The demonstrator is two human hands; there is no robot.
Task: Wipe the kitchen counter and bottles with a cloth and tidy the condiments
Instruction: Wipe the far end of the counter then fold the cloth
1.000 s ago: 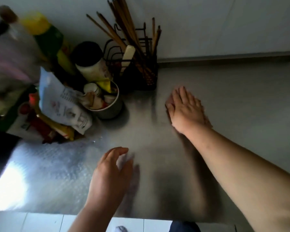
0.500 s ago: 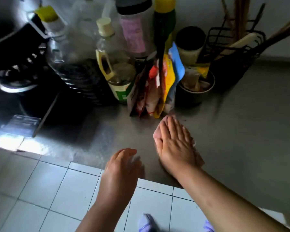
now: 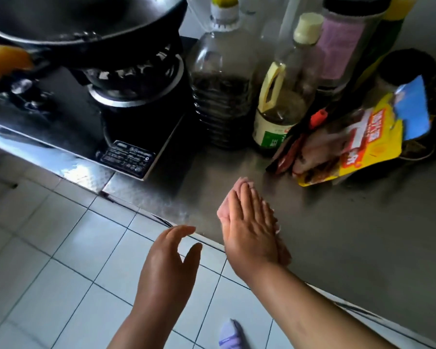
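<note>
Both of my hands are in view from above, at the front edge of a steel kitchen surface (image 3: 337, 235).

My right hand (image 3: 249, 233) lies palm down on the surface, its fingers (image 3: 252, 197) straight and close together, pressing flat on a pink cloth (image 3: 224, 210). The cloth is almost wholly under the hand. A strip of it shows along the thumb side, a little past the fingertips, and a fringe shows at the outer edge of the palm. The cloth sits near the front edge of the surface, apart from the condiments behind it.

My left hand (image 3: 166, 268) hovers just off the edge, above the white floor tiles (image 3: 61, 248). Its fingers are loosely curved, the thumb held apart, and it holds nothing.

Beyond the cloth, a yellow seasoning packet (image 3: 363, 152) leans with other packets. Behind them stand the bottles: a large clear bottle of dark liquid (image 3: 222, 96), a smaller bottle with a yellow handle (image 3: 280, 107) just beside it, and a jar with a pink label (image 3: 337, 51) further back.

To the left is a black gas stove (image 3: 126, 127) with a dark wok (image 3: 86, 21) on its burner.

A foot in a pale purple sock (image 3: 230, 333) shows on the tiles below.
</note>
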